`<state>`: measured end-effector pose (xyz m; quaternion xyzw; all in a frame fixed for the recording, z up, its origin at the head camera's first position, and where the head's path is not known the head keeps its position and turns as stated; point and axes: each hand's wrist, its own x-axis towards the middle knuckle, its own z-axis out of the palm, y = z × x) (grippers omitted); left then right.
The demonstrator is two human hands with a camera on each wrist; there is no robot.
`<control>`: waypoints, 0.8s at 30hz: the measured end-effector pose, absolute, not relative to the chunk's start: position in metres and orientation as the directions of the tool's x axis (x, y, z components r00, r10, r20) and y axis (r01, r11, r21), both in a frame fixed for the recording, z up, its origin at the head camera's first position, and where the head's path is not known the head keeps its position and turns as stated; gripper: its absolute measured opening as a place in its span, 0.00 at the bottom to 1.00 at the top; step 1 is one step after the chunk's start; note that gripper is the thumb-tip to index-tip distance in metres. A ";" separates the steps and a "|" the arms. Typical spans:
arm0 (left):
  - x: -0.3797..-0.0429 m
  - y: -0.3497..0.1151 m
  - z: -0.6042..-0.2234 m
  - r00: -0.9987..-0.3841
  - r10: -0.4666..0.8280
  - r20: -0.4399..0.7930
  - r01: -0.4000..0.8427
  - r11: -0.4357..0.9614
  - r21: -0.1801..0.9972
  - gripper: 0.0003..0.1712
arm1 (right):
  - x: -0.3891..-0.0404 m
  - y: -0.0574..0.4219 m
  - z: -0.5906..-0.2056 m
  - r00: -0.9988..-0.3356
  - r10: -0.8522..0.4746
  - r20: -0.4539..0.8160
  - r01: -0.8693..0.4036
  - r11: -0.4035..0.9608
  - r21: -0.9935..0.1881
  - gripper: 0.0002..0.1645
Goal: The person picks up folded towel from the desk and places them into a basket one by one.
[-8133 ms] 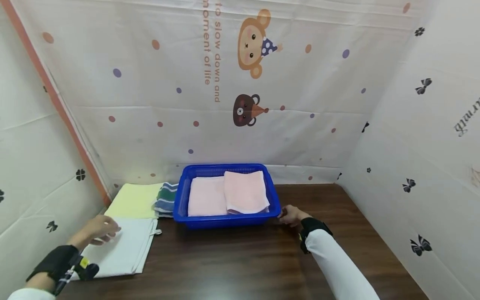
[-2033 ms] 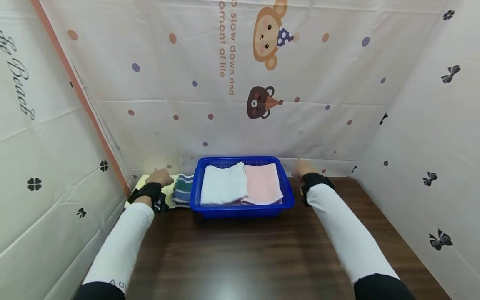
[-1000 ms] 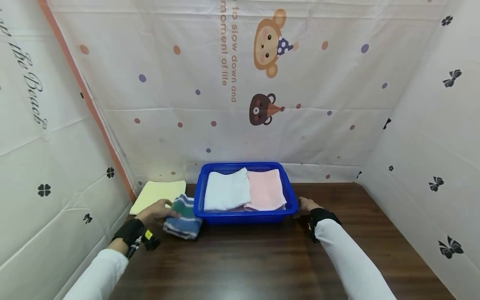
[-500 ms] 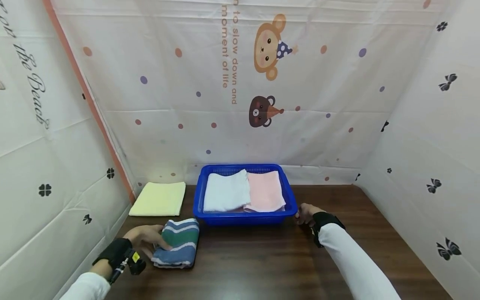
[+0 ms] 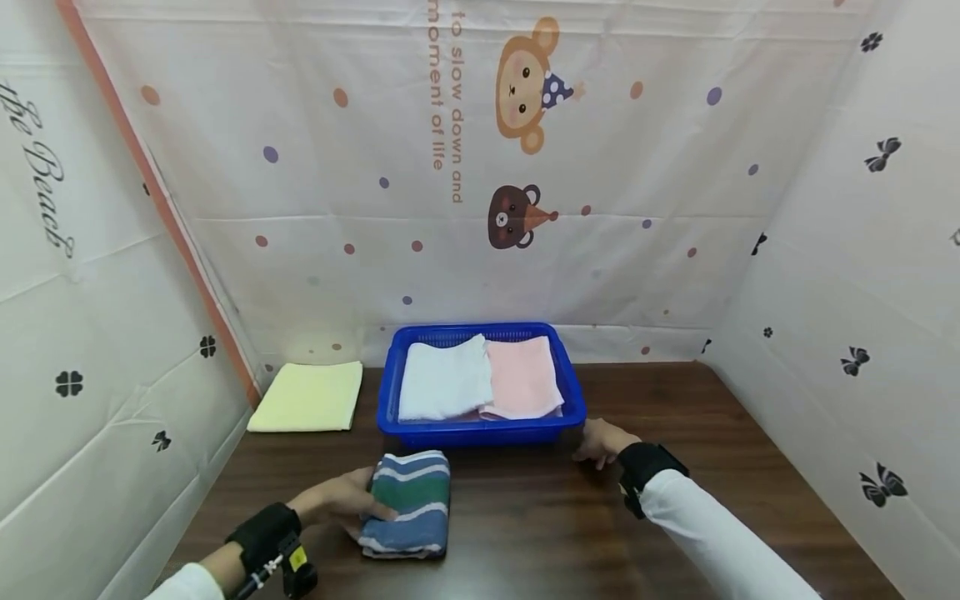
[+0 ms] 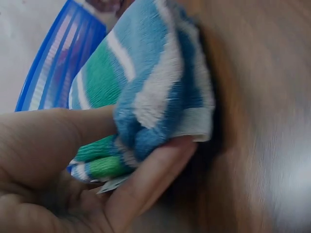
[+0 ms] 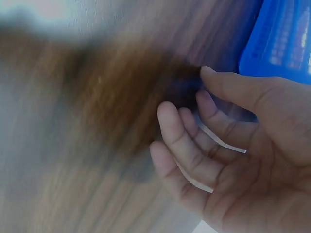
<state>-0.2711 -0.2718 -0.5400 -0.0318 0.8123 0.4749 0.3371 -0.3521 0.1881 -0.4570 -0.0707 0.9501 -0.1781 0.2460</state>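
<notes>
My left hand (image 5: 341,500) pinches the left edge of a folded striped towel (image 5: 408,504) in blue, green and white, in front of the basket. In the left wrist view the thumb lies on top of the striped towel (image 6: 141,73) and fingers are under its folded edge. My right hand (image 5: 602,442) is by the front right corner of the blue plastic basket (image 5: 480,433). The right wrist view shows that hand (image 7: 233,145) with loosely bent fingers and nothing between them, near the basket wall (image 7: 277,43). Inside the basket lie a white towel (image 5: 444,379) and a pink towel (image 5: 522,377).
A folded yellow towel (image 5: 307,397) lies at the back left of the dark wooden table (image 5: 525,533). Printed white cloth (image 5: 315,192) hangs behind the table and along both sides.
The striped towel came from beside the basket toward the front, then right, in my left hand. A white towel once at the left now lies in the basket. My right hand has left the basket's corner slightly.
</notes>
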 end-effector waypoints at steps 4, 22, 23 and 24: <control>-0.259 -0.232 -0.504 -0.804 0.209 -0.557 -0.344 0.600 0.722 0.60 | -0.340 0.172 -0.460 -0.858 -0.315 -0.406 -0.152 0.910 -0.385 0.12; -0.251 -0.147 -0.482 -0.888 0.212 -0.408 -0.243 0.536 0.808 0.41 | -0.286 0.104 -0.463 -0.734 -0.549 -0.400 0.036 0.557 -0.830 0.28; -0.250 -0.145 -0.481 -0.893 0.211 -0.399 -0.229 0.550 0.803 0.41 | -0.285 0.102 -0.464 -0.741 -0.544 -0.394 0.034 0.554 -0.831 0.27; -0.250 -0.144 -0.481 -0.896 0.218 -0.388 -0.210 0.562 0.800 0.41 | -0.284 0.100 -0.466 -0.752 -0.532 -0.389 0.035 0.557 -0.829 0.26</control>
